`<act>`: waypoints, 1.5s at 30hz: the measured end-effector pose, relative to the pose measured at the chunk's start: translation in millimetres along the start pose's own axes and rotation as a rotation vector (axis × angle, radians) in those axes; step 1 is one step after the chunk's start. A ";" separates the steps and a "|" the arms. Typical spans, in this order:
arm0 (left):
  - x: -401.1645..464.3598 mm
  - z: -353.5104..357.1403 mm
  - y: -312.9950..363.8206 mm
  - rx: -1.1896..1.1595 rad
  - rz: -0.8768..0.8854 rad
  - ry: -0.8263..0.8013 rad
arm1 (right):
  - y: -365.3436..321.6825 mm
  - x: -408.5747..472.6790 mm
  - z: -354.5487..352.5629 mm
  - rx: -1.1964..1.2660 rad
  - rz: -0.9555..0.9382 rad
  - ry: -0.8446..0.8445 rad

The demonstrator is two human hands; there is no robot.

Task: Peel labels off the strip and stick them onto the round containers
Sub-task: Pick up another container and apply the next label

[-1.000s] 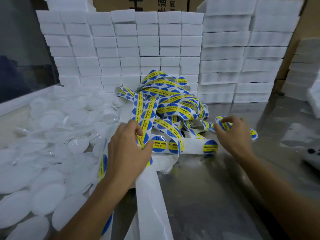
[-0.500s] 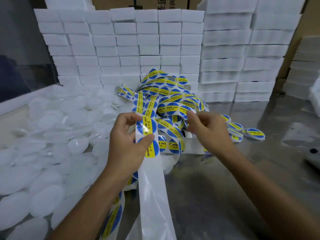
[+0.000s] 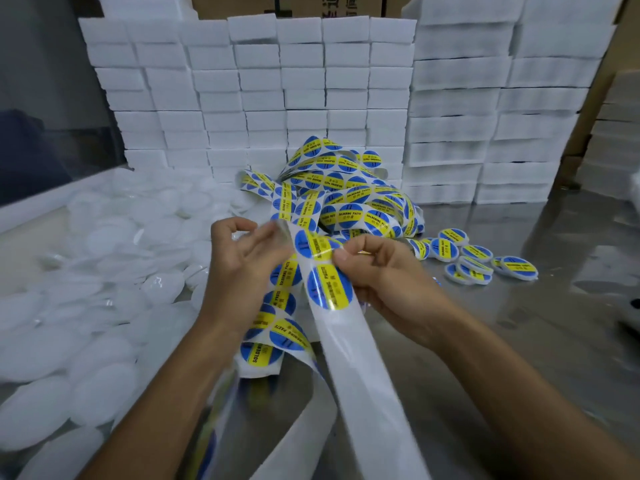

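Since a moment ago the right hand (image 3: 377,271) has come in from the labelled containers (image 3: 481,258) on the counter (image 3: 519,341) and pinches a label (image 3: 313,245), the left hand (image 3: 242,261) gripping the strip (image 3: 346,341) taut, so peeling begins.

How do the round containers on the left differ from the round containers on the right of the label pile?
The containers on the left are plain white with no label; the containers on the right each carry a blue and yellow label.
The left ones form a large heap; the right ones are a small group of several.
Both kinds are round and flat, and lie on the metal table.
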State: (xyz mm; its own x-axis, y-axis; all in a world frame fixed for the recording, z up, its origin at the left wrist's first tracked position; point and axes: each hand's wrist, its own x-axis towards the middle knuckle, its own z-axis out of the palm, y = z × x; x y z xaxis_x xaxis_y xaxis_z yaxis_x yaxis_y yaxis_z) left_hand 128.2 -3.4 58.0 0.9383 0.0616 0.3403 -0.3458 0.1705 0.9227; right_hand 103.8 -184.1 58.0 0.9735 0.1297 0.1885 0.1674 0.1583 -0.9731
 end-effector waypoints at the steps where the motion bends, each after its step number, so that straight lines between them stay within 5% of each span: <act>1: 3.0 -4.0 2.9 0.033 0.014 0.048 | 2.0 -0.7 -5.4 -0.089 -0.022 -0.019; 4: 6.8 -14.2 9.4 0.127 0.139 0.076 | 2.0 -3.7 -16.3 -0.161 -0.037 -0.073; 9: 4.5 -23.6 8.9 0.697 0.697 0.044 | -3.9 -1.7 -19.5 0.070 -0.154 0.161; 14: -2.1 -18.7 6.9 0.697 0.336 -0.443 | 0.2 -2.6 -11.8 0.025 -0.202 0.228; 19: -6.8 -7.6 9.6 0.269 0.141 -0.545 | 5.6 -3.0 -1.5 -0.106 -0.300 0.209; 26: -12.7 7.8 2.8 0.202 0.069 -0.318 | 13.4 -6.3 8.4 -0.163 -0.391 0.327; 29: -11.2 8.6 0.4 0.139 0.059 -0.210 | 18.0 -8.4 8.9 -0.581 -0.601 0.446; 33: -12.2 9.1 -1.8 0.180 0.106 -0.265 | 20.7 -9.8 8.5 -0.871 -0.755 0.349; 41: -11.3 6.3 -7.3 0.236 0.114 -0.316 | 20.3 -11.7 6.9 -0.916 -0.811 0.353; 45: -8.5 2.4 -10.4 0.415 0.188 -0.272 | 15.6 -11.3 7.2 -0.611 -0.552 0.446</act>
State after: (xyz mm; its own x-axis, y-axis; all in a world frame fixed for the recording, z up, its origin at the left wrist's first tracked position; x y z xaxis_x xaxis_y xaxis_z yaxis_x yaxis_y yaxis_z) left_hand 123.8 -8.1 45.9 0.8448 -0.2136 0.4907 -0.5313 -0.2257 0.8165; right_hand 94.3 -176.0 41.6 0.6802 -0.2180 0.6999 0.5538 -0.4726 -0.6855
